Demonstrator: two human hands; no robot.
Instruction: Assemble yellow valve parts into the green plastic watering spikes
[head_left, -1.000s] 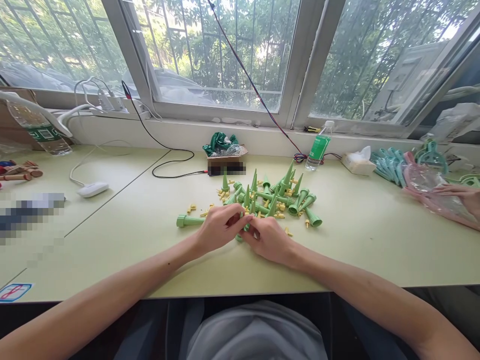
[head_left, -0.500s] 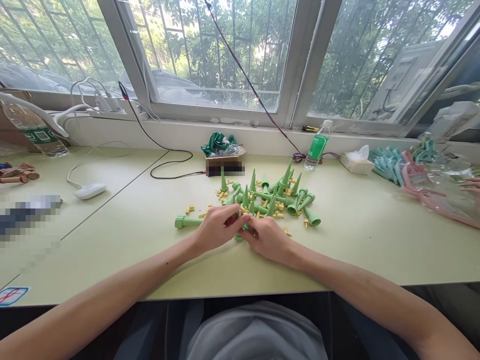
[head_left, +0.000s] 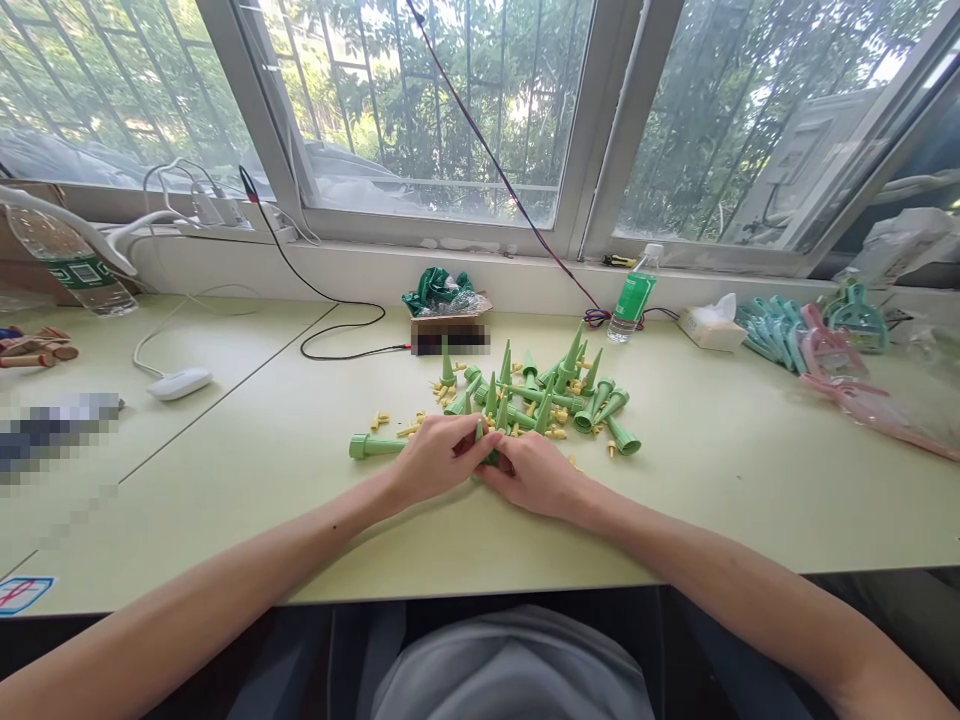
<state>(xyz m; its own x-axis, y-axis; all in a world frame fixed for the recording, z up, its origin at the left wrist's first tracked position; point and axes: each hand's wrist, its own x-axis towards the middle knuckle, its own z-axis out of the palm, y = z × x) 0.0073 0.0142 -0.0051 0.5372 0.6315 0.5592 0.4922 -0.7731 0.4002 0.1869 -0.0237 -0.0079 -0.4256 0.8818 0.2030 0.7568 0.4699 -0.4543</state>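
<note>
My left hand (head_left: 442,448) is closed around a green plastic watering spike (head_left: 480,432), whose pointed tip shows above the thumb. Against it, my right hand (head_left: 536,474) has its fingers pinched on the lower part of the same spike. The fingers hide most of that piece, so I cannot see whether a small yellow part is between them. Just beyond both hands lies a pile of green spikes (head_left: 574,362), some standing point up and others on their sides. Small yellow valve pieces (head_left: 381,420) are scattered among them. One spike (head_left: 367,446) lies left of my left wrist.
Behind the pile stands a small box (head_left: 450,320) with green plastic on it. A water bottle (head_left: 632,295) and tissue pack (head_left: 712,322) are near the window. Teal and pink plastic items (head_left: 829,345) lie right; a white mouse-like device (head_left: 180,384) with a cable lies left.
Both hands stay together at the same spot, with the right fingers shifted slightly around the spike. Another person's hand at the right edge has gone out of view, and clear plastic there has moved.
</note>
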